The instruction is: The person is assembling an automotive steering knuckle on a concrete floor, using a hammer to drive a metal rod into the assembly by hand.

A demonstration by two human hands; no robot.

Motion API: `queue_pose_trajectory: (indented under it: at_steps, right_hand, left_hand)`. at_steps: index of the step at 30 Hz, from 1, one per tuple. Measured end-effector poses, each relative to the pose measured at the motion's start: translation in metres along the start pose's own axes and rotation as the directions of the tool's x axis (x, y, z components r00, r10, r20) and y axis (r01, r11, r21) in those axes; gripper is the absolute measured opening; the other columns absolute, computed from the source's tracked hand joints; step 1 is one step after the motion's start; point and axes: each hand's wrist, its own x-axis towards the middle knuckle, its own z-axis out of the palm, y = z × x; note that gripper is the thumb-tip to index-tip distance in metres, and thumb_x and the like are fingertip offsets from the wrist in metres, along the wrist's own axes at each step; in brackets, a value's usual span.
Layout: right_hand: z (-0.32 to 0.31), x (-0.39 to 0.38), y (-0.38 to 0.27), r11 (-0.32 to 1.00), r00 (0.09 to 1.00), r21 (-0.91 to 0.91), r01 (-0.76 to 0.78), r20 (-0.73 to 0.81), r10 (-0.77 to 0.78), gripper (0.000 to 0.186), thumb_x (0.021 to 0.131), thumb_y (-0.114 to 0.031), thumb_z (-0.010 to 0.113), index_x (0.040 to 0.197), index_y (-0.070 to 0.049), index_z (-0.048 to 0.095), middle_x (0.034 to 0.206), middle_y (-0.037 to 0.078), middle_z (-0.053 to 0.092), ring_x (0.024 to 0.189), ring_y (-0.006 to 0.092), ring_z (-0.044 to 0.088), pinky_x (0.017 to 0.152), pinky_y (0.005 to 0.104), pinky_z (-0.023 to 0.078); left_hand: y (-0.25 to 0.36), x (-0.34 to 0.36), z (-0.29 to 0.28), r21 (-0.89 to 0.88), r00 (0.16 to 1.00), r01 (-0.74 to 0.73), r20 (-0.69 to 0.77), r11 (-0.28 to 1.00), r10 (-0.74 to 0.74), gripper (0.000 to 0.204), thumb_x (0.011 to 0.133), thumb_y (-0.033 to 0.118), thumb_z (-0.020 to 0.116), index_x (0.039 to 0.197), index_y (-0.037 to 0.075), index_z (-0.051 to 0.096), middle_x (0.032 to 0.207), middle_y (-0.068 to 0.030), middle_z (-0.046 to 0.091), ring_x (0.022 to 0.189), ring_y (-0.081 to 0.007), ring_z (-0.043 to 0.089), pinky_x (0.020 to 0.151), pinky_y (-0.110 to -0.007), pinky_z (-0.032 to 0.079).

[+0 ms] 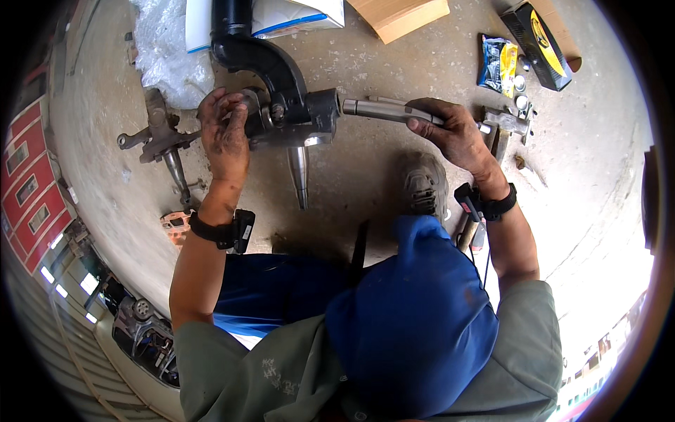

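A black axle beam point(281, 60) comes down from the top middle, with a steering knuckle point(299, 176) at its end, its tapered steel spindle pointing toward me. My left hand point(226, 133) is closed at the knuckle's left side, fingers curled on it. My right hand point(450, 137) grips a silver steel rod point(373, 110) between thumb and fingers. The rod lies nearly level, its left tip close to the bore at the right end of the axle; whether it enters cannot be made out. A second steering knuckle point(160, 144) rests on the floor left of my left hand.
A hammer point(508, 122) lies beyond my right wrist. Farther right are a blue and yellow packet point(498, 65), a black box point(538, 46) and small round metal parts point(521, 102). Bubble wrap point(172, 53) and a cardboard box point(401, 17) lie at the far side. My shoe point(424, 184) stands below the rod.
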Motion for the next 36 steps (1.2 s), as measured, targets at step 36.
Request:
queue_pose_trajectory:
  at_steps: [36]
  right_hand:
    - [-0.008, 0.065, 0.019, 0.979, 0.947, 0.145, -0.143, 0.307, 0.093, 0.04, 0.091, -0.036, 0.071, 0.106, 0.001, 0.069, 0.077, 0.005, 0.064, 0.073, 0.0119, 0.054, 0.065, 0.0299, 0.045]
  left_hand:
    - [-0.041, -0.02, 0.027, 0.134, 0.927, 0.237, -0.328, 0.962, -0.182, 0.035, 0.097, 0.023, 0.047, 0.11, -0.004, 0.064, 0.116, -0.0171, 0.059, 0.109, -0.0291, 0.057, 0.097, -0.039, 0.046]
